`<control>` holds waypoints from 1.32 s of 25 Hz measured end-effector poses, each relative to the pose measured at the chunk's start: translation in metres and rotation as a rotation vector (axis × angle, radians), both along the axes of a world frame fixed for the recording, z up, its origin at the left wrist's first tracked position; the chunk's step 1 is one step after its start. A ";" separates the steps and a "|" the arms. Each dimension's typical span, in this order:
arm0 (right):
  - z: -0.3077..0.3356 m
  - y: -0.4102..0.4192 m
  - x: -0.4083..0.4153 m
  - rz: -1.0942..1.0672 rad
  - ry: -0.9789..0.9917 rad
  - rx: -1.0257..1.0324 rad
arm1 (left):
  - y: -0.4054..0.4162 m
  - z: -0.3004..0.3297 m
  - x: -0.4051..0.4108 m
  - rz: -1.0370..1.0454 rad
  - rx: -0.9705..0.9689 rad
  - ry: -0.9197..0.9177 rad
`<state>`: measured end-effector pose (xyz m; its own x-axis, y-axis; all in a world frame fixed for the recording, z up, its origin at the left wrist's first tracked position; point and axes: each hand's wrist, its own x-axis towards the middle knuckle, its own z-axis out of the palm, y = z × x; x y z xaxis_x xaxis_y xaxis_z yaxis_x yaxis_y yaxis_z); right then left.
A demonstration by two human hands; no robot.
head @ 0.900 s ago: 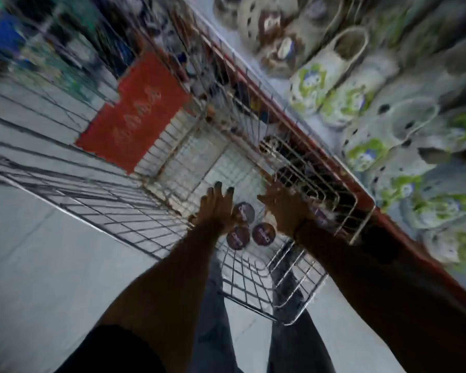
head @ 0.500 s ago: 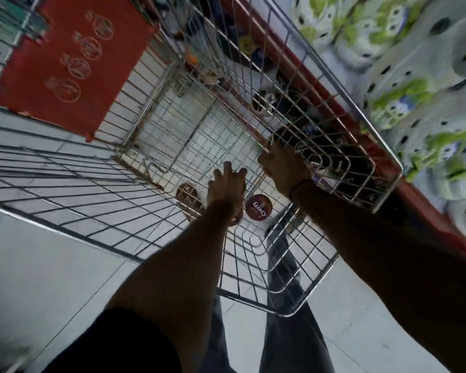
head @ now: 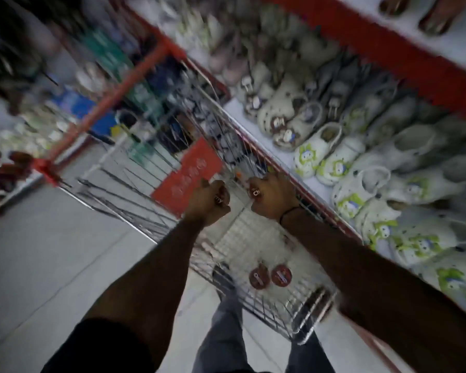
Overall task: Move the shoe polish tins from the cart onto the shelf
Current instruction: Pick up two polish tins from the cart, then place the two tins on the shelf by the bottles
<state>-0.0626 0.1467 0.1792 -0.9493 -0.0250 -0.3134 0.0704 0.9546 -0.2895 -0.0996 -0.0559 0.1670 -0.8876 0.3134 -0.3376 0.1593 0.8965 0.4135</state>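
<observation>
My left hand [head: 209, 201] and my right hand [head: 271, 196] are both raised above the wire cart [head: 304, 313], each closed around a small round shoe polish tin; only a sliver of each tin shows between the fingers. Two dark red polish tins [head: 258, 277] [head: 281, 275] lie side by side on the cart's floor near its closest end. The shelf [head: 285, 157] with a red edge runs along the right of the cart.
White clogs with green cartoon prints [head: 342, 162] fill the shelf on the right. A red sign panel [head: 186, 179] hangs on the cart's far end. More blurred shelving stands at the left and back. Grey floor tiles lie to the left.
Both hands have risen out of the cart bottom, each now gripping a tin. The view has tilted up, showing more of the shelf. Two tins stay on the cart floor.
</observation>
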 end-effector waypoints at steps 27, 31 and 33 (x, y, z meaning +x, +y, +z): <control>0.273 0.313 0.075 -0.621 0.445 0.498 | 0.397 0.278 -0.023 -0.664 0.490 0.393; 0.274 0.332 0.057 -0.610 0.433 0.541 | 0.428 0.279 -0.039 -0.676 0.428 0.397; 0.275 0.342 0.049 -0.618 0.425 0.548 | 0.440 0.279 -0.047 -0.678 0.415 0.389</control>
<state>-0.0135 0.4885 0.4543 -0.7824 0.5723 0.2456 0.6036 0.7939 0.0730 -0.1463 0.3842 0.4457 -0.4945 0.8440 0.2075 0.7991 0.3476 0.4906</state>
